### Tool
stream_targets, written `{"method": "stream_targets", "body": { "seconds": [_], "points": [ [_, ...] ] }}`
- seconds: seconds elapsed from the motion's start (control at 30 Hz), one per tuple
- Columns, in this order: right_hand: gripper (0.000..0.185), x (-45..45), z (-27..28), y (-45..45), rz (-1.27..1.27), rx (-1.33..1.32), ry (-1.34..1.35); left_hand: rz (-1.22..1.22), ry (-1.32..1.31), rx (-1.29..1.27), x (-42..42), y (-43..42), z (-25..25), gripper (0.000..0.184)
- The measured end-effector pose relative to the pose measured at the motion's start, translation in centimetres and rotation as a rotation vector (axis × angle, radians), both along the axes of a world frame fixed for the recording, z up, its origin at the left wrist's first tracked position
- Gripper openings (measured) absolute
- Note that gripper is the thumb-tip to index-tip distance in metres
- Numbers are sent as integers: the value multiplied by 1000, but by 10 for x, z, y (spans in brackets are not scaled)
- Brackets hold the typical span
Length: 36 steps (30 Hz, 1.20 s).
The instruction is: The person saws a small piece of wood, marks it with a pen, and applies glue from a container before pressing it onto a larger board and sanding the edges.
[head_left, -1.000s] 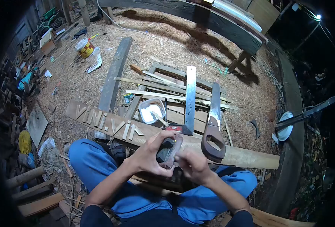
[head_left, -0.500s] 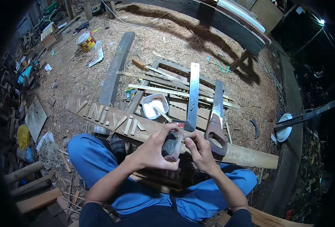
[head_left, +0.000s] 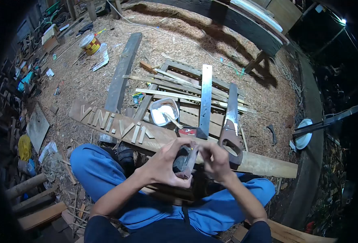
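My left hand (head_left: 166, 162) is wrapped around a small box with clear-looking sides and dark contents (head_left: 183, 159), held above my lap. At the box's right edge is my right hand (head_left: 216, 158), its fingers curled and partly blurred; what they pinch is hidden. Below and beyond the hands lies a long wooden board (head_left: 162, 137), where thin wood strips (head_left: 110, 121) form letter-like shapes. Just past my fingers rests a try square (head_left: 206, 101) with a metal blade. On the right, a handsaw (head_left: 230, 133) lies with its brown handle on the board.
A white tub (head_left: 151, 111) of white paste holds a wooden stick (head_left: 173, 120). Long strips (head_left: 175, 95) lie across a slatted wooden frame (head_left: 171, 64). A thick beam (head_left: 124, 73) is at left, a paint bucket (head_left: 90, 44) farther back. Shavings cover the ground.
My right hand has turned and curled more at the box's edge. The box has tilted slightly in my left hand. The view has shifted a little.
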State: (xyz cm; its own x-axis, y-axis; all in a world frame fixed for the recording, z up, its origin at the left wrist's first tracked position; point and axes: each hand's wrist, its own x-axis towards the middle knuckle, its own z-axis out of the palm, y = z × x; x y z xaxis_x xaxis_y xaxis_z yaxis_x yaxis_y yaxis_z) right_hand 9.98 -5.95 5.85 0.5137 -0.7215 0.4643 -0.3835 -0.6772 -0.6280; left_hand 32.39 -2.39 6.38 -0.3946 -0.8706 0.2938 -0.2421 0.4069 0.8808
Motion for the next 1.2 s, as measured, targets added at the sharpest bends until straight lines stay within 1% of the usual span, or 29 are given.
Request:
{"method": "stream_targets", "body": {
  "seconds": [0.03,0.07,0.1,0.17,0.2,0.23,0.3,0.33,0.37,0.43,0.47,0.5,0.57,0.6,0.63,0.7,0.77,0.83,0.87,0.9,0.97,1.0,1.03,1.1,1.13,1.2],
  "points": [
    [13,2,3,9,46,2,-31,26,10,-6,-1,-2,-2,98],
    [13,9,5,15,136,-20,-125,42,13,-45,1,-3,-2,98],
    [13,11,16,21,196,81,-76,50,9,-48,3,-5,-2,98],
    [24,6,17,9,165,129,6,45,-73,-45,6,-2,2,99],
    [21,7,8,-2,66,20,6,29,-85,-42,5,-2,4,98],
    [18,5,9,-6,56,-28,5,20,-85,-43,4,-2,5,98],
    [19,6,14,10,123,-129,57,14,-55,-64,4,-2,6,97],
    [20,9,19,17,197,-161,56,29,-87,34,7,-1,7,97],
    [22,12,21,20,223,-131,22,34,-91,35,8,-3,8,97],
    [23,4,6,5,195,-123,7,69,-99,-82,6,-3,7,96],
    [21,2,3,-1,123,-118,44,56,-97,-48,4,-4,7,97],
    [19,3,4,3,94,-66,24,48,-93,-46,4,-2,6,97],
    [13,10,14,18,160,-70,-94,61,-54,-106,6,-4,4,97],
    [12,16,18,24,190,25,-163,26,-24,-71,8,-4,6,97],
    [12,15,12,17,194,28,-171,31,-31,-68,9,-5,7,97],
    [12,6,2,1,36,-8,-43,53,-56,-9,6,-4,8,96],
    [13,8,15,7,28,-34,-58,59,-49,-8,4,-4,9,95],
    [14,15,22,23,264,40,-159,50,-54,-102,9,-6,7,94],
    [14,20,18,23,241,-37,-162,45,-57,-132,10,-6,3,95],
    [14,17,13,17,243,-27,-165,47,-59,-122,10,-4,1,95],
    [14,5,5,2,47,115,-67,36,-24,-109,3,-4,1,95],
    [14,3,4,1,33,96,-41,31,-26,-59,3,-2,2,94],
    [14,2,5,3,32,91,-37,30,-22,-63,3,-2,3,94],
    [10,10,8,8,-22,198,-141,10,5,-26,7,-2,9,94],
    [10,7,7,8,-18,223,-113,35,-37,-62,6,0,13,94],
    [9,6,12,10,-26,271,-119,31,-33,-46,6,0,15,94]
  ]
}}
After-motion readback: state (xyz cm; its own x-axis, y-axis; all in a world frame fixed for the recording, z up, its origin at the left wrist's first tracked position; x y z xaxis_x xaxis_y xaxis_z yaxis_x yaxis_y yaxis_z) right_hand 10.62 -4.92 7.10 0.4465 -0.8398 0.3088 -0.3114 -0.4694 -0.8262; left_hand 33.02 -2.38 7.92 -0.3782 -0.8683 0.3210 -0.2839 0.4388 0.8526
